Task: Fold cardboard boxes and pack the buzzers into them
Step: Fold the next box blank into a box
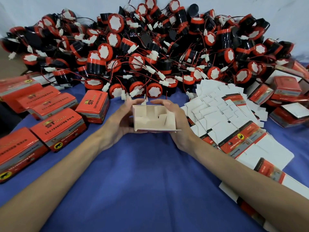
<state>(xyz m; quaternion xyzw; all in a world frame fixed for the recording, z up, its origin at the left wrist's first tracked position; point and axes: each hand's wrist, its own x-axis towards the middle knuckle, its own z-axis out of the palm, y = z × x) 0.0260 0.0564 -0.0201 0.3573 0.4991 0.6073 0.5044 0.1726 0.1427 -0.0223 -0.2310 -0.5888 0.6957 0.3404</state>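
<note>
While the small white-lined cardboard box (pixel 153 119) stands erected between the two hands, I read the step in hand as box forming: the bottom flaps look tucked in, the top is open toward the camera, and no buzzer is inside. The left hand (pixel 122 119) grips the box's left wall, fingers curled behind it. The right hand (pixel 175 124) cups the right wall, fingers curled over the far corner. Behind the box lies the heap of round black-and-red plastic buzzers (pixel 150 52) with red wires and white plugs. To its right lie flat printed carton blanks (pixel 222 111), and to its left closed red boxes (pixel 58 134). The next move, in my judgement, is to free one hand, take a near buzzer with its wire gathered, and lower it in.
</note>
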